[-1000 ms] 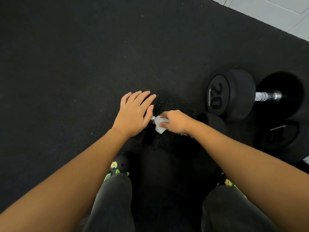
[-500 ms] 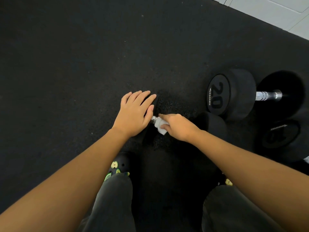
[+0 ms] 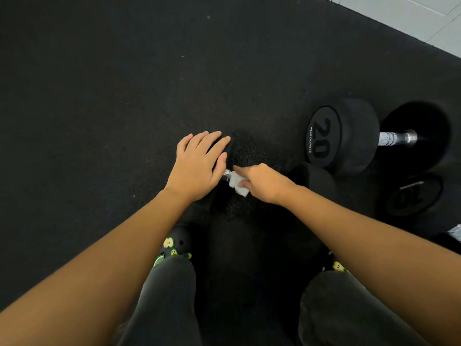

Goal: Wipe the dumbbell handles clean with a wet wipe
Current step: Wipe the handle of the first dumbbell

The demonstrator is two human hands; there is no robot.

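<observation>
A small black dumbbell lies on the dark floor in front of me; its right head (image 3: 315,179) shows, and a short bit of its chrome handle (image 3: 226,174) shows between my hands. My left hand (image 3: 197,166) rests flat, fingers spread, on the dumbbell's left head, which it mostly hides. My right hand (image 3: 264,182) is closed around the handle with a white wet wipe (image 3: 238,183) pressed against it. The rest of the handle is hidden under that hand.
A black dumbbell marked 20 (image 3: 341,137) with a chrome handle (image 3: 396,138) lies at the right. A smaller one marked 10 (image 3: 411,196) sits below it. My knees and black clogs (image 3: 174,243) are near the bottom. Pale tiles (image 3: 411,13) border the black rubber mat at top right.
My right hand with the wipe has shifted slightly along the handle, staying close to the left end. My left hand has stayed on the dumbbell head.
</observation>
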